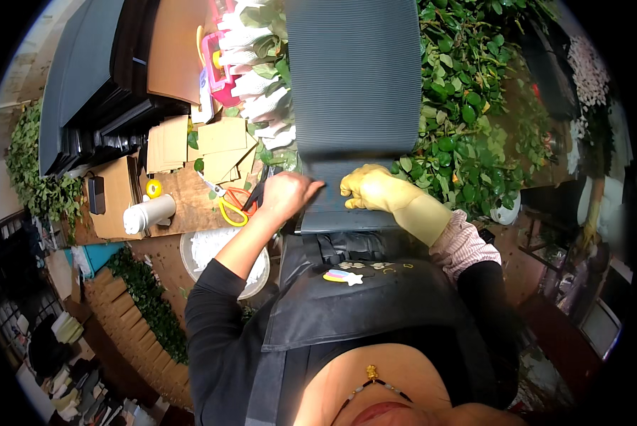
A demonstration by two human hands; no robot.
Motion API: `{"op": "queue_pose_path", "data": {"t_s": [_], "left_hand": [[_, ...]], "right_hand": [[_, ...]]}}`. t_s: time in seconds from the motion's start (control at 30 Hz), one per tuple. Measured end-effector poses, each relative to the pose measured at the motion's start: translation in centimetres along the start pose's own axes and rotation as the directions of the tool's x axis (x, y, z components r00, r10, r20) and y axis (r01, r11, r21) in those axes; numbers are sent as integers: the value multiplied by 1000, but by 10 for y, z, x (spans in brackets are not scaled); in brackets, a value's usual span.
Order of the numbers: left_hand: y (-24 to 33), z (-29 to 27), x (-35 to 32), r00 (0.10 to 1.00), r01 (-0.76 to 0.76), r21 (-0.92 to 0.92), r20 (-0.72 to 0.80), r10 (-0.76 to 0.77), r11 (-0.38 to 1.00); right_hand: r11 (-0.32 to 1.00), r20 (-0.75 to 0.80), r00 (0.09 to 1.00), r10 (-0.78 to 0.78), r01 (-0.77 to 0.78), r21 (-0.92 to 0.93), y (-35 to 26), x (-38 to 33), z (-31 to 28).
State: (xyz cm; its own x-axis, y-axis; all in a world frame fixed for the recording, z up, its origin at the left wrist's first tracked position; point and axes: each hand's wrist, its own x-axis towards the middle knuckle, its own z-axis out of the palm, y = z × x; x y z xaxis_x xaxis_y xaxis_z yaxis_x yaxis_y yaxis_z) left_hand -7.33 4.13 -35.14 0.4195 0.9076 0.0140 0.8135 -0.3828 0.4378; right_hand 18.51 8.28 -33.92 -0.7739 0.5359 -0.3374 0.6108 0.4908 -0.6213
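A long dark grey corrugated sheet [354, 78] runs away from my body, with a crease-like dark line across it near my hands. Over its near section, at the left edge, my bare left hand [284, 197] is closed, one finger or the thumb pointing right. My right hand [375, 190], in a yellow rubber glove, rests on the right part of the same section with its fingers curled in. Whatever lies inside either hand is hidden. Left of my left hand lie scissors with orange and yellow handles [234, 206].
Leafy green stems [467, 106] pile along the right. Stems in white sleeves [261, 92] line the left side. Brown cardboard pieces [222, 145], a white roll [150, 214], yellow tape [154, 188] and stacked dark boards [91, 78] lie left. A white tub [189, 259] stands below the table edge.
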Motion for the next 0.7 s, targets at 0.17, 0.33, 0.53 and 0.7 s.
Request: {"op": "queue_pose_path", "data": {"t_s": [0.17, 0.33, 0.53, 0.7], "left_hand": [[10, 17, 34, 849, -517, 114, -61, 525, 848], [10, 45, 26, 930, -366, 50, 43, 365, 929], [8, 55, 18, 949, -315, 64, 50, 312, 947], [8, 61, 21, 910, -381, 120, -124, 395, 917]], "right_hand": [[982, 203, 975, 85, -47, -184, -7, 6, 0], [989, 115, 993, -41, 56, -135, -21, -1, -14], [969, -320, 935, -154, 79, -235, -79, -28, -73], [815, -104, 856, 506, -514, -268, -79, 45, -94]]}}
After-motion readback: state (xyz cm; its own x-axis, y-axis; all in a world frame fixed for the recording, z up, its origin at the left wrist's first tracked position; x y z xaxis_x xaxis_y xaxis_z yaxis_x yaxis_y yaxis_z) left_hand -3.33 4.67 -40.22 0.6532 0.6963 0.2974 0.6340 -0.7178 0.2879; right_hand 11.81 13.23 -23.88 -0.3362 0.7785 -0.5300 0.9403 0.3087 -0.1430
